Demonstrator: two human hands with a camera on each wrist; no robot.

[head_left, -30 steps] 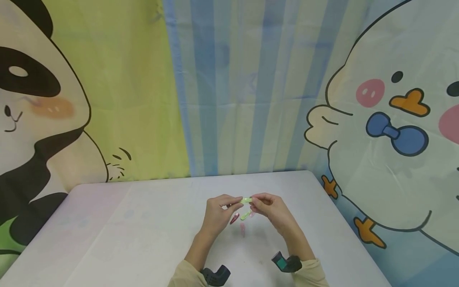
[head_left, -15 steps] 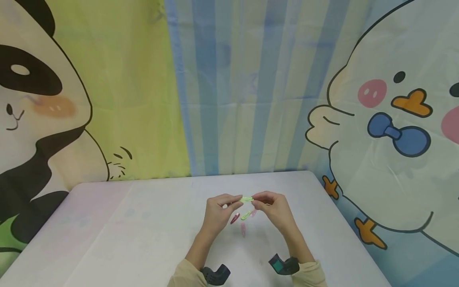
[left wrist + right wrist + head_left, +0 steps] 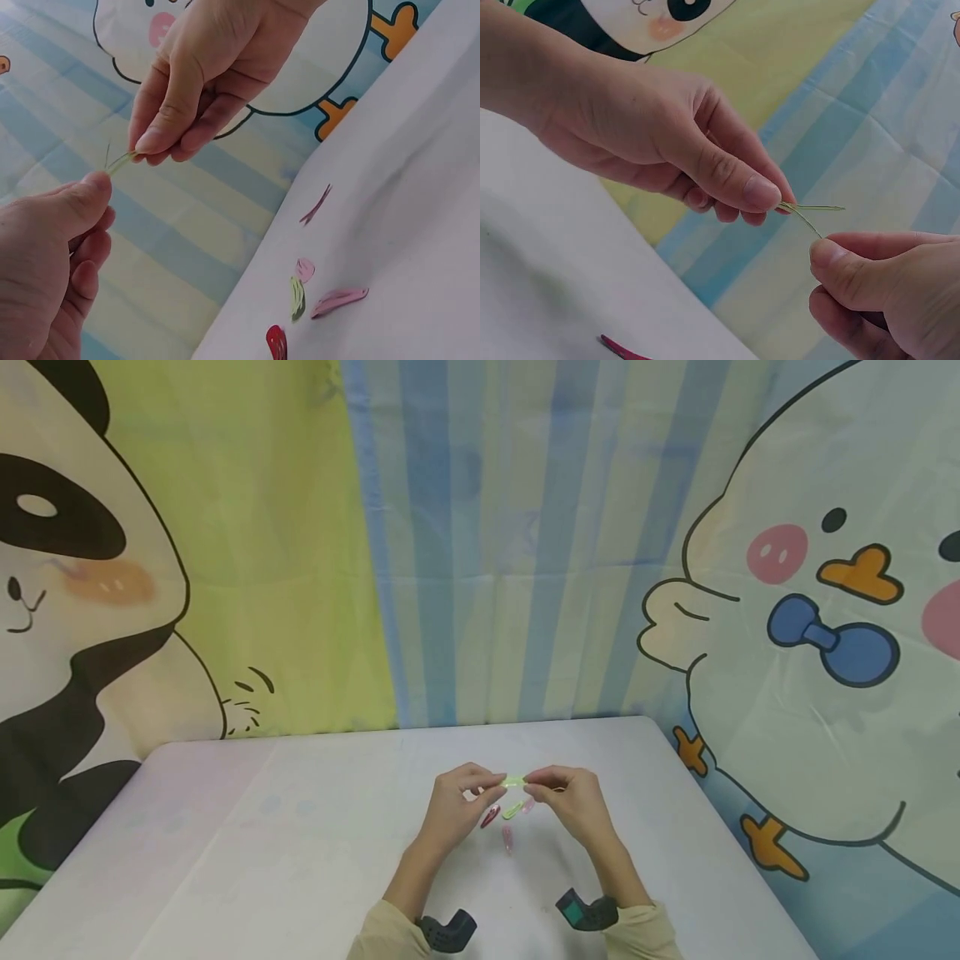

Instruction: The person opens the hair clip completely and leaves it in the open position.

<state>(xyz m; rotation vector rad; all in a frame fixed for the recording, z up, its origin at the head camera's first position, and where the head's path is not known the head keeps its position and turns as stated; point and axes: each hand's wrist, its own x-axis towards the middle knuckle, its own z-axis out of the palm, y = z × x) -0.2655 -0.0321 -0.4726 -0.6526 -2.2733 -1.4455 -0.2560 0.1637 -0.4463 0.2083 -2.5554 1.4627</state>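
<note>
A light green snap hair clip is held above the table between both hands. My left hand pinches one end of it between thumb and index finger. At the other end, the thumb and fingers of my right hand pinch it. Seen edge-on in the right wrist view, the clip is bent, with a thin prong standing apart from its frame. Below the hands lie a red hair clip, another green hair clip and a pink hair clip.
On the white table, the left wrist view also shows a small pink clip touching the green one and a dark pink clip farther off. Behind the table's back edge hangs a striped curtain with cartoon figures.
Both hands have dipped slightly with the green clip, and the right hand has shifted a little. The clips on the table stay where they were.
</note>
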